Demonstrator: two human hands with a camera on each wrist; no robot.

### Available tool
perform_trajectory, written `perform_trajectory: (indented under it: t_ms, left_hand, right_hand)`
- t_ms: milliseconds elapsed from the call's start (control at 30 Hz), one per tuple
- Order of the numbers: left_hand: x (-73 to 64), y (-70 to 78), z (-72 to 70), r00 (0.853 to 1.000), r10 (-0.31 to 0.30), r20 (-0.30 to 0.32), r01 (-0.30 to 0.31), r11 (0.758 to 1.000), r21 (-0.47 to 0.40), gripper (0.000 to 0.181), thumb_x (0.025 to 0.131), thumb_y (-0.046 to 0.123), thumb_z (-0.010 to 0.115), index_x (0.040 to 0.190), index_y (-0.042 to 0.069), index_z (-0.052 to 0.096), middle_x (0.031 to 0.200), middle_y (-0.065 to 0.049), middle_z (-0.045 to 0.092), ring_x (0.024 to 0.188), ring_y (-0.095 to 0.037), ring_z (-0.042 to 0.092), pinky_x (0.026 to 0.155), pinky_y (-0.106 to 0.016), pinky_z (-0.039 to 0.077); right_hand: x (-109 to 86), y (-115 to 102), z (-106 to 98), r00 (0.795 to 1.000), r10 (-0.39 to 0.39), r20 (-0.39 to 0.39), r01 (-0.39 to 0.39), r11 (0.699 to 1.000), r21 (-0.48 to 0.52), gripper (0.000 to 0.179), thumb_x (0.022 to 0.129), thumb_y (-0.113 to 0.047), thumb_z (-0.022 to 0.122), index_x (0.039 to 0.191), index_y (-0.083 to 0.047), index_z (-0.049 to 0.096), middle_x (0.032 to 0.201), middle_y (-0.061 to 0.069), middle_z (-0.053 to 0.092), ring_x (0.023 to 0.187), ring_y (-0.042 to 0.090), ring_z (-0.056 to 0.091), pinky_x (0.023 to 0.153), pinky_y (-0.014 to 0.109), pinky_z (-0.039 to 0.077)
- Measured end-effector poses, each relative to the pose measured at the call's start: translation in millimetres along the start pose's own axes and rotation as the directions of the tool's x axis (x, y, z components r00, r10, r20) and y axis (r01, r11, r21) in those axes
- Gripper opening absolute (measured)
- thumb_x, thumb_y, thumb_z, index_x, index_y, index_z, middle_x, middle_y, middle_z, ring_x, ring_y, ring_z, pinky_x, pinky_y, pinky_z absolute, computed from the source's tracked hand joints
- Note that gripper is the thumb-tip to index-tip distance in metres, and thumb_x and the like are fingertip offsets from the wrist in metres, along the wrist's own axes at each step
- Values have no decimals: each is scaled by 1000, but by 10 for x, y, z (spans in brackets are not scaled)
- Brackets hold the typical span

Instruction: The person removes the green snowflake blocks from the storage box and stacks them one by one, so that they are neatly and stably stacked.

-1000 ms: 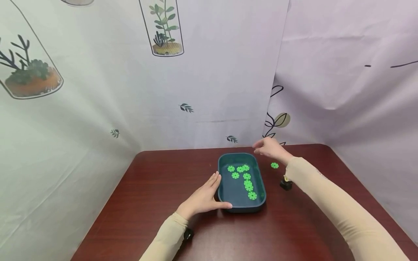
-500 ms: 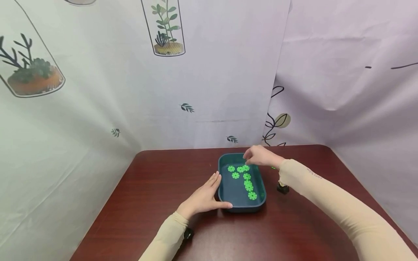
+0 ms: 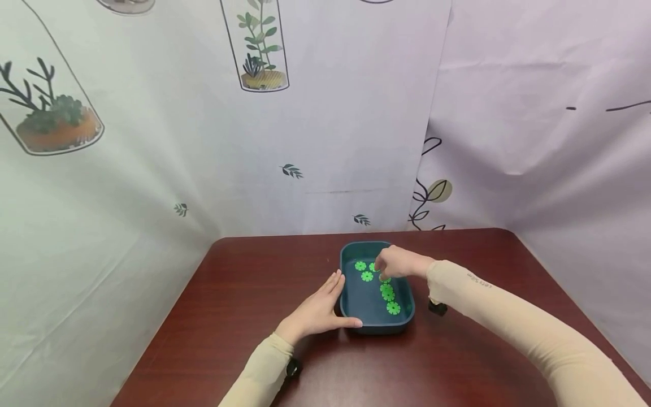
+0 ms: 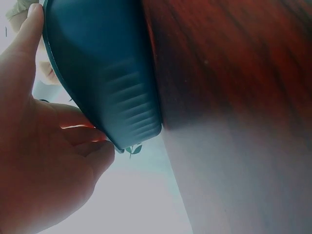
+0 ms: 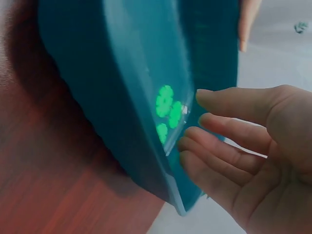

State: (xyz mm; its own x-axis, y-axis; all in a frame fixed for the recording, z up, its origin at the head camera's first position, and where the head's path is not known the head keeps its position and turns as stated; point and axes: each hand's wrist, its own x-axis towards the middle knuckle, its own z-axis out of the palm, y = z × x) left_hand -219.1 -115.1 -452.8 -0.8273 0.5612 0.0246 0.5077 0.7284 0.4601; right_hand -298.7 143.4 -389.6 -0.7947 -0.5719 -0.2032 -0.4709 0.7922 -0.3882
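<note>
A dark teal rectangular tray (image 3: 363, 308) stands on the table, with several flat green flower-shaped pieces (image 3: 388, 291) lying on its floor. My left hand (image 3: 317, 311) rests at its near left corner, fingers extended along the left side and thumb along the front rim. In the left wrist view those fingers (image 4: 80, 122) touch the rim from outside. My right hand (image 3: 404, 263) reaches over the right side into the tray, fingers bent down above the green pieces. From the right wrist view, a gap shows between thumb and fingers (image 5: 229, 151), and nothing is visible in it.
The reddish-brown wooden table (image 3: 254, 282) extends around the tray. A pale patterned cloth (image 3: 325, 124) hangs behind it and at both sides. My right forearm (image 3: 498, 299) crosses above the table's right part.
My right hand has moved left and down from beyond the tray's far right corner to inside it. A green piece on the table at right has become hidden behind that arm. The left hand stays put.
</note>
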Motion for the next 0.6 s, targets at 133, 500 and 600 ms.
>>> perform_trajectory:
  t_ms: [133,500,600]
  left_hand:
    - [-5,2,-4,1000,4,3,-4,1000,-6,120,79,79,64,160,3,19,169,-10,10,154,-20,9,117,-43,31]
    - [-3,8,12,1000,5,-4,-5,1000,-3,119,79,79,63,160,4,19,169,-8,9,154,-19,9,117,-42,30]
    - [4,7,12,1000,8,-7,-8,1000,1,119,79,79,63,160,4,19,169,-9,9,154,-20,9,117,-42,30]
  right_hand:
    - [8,-10,87,998,10,61,-8,999,-33,28,86,-10,80,112,-1,75,110,11,73,101,23,68,84,40,57]
    - [-38,-59,210,974,25,223,-3,995,-100,41,79,-17,88,116,-7,74,111,4,71,103,18,65,89,40,56]
    - [-46,-58,239,973,30,229,-2,993,-121,41,77,-17,90,114,-10,75,110,1,68,101,17,62,89,39,55]
